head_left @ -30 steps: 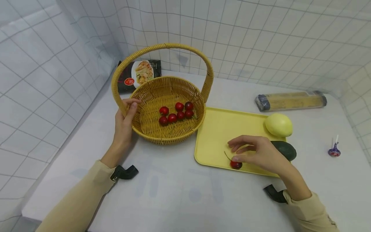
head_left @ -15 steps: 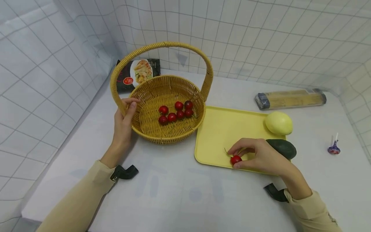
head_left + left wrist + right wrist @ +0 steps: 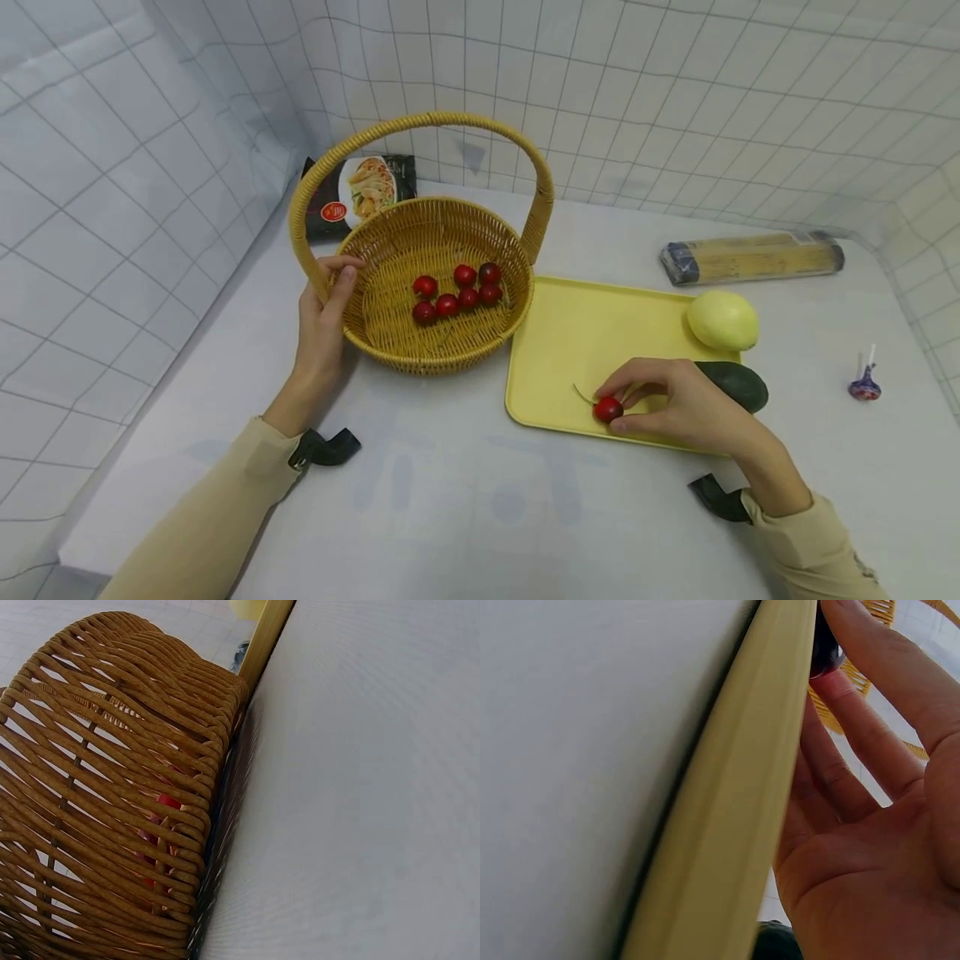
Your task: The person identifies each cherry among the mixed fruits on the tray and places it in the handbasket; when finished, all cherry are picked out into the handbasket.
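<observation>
A wicker basket (image 3: 390,354) with a tall arched handle stands left of centre, several red cherries (image 3: 447,305) lying inside. My left hand (image 3: 321,325) holds its left rim beside the foot of the handle; some of its fingers are hidden. In the left wrist view the basket's woven side (image 3: 112,787) fills the left half. Over the front of a yellow tray (image 3: 555,350), my right hand (image 3: 675,404) pinches a single stemmed cherry (image 3: 607,409) between thumb and fingers. The right wrist view shows that cherry (image 3: 826,646) at the fingertips, partly behind the tray's edge (image 3: 727,795).
A pale yellow-green oval fruit (image 3: 722,320) and a dark green cucumber-like vegetable (image 3: 737,385) lie at the tray's right end. Behind are a long pack of dry noodles (image 3: 753,257) and a black food packet (image 3: 360,196). A lollipop (image 3: 866,385) lies far right.
My right hand's thumb and fingers have closed in on the cherry, which has shifted slightly left with its stem. The left hand and the basket stay in place.
</observation>
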`<state>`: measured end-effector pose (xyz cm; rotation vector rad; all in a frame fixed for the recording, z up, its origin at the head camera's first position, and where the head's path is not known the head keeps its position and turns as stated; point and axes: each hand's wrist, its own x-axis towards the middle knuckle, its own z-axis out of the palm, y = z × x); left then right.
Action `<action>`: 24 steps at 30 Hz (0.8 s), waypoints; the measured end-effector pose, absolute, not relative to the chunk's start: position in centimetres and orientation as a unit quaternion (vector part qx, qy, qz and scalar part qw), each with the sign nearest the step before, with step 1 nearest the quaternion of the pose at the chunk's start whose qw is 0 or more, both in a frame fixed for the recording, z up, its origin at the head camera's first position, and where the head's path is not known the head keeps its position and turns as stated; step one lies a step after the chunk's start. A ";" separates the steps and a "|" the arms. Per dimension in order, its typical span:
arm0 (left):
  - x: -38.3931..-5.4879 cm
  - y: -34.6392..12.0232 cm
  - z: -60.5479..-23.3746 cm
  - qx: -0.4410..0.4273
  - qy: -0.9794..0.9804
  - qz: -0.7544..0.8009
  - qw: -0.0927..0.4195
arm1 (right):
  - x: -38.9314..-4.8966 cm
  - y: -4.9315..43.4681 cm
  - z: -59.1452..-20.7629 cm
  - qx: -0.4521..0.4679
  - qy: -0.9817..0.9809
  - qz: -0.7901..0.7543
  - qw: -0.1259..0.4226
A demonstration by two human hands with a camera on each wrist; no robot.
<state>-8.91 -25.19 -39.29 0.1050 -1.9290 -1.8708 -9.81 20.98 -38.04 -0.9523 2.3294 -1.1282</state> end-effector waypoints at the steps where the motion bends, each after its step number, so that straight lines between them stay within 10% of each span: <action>1: -8.9 -25.2 -39.3 0.038 -0.698 -0.678 0.225 | -9.8 20.9 -38.0 -0.338 0.832 -0.399 0.188; 24: -8.8 -25.3 -39.3 0.036 -0.704 -0.673 0.224 | -11.4 17.3 -35.0 -0.376 0.807 -0.449 0.078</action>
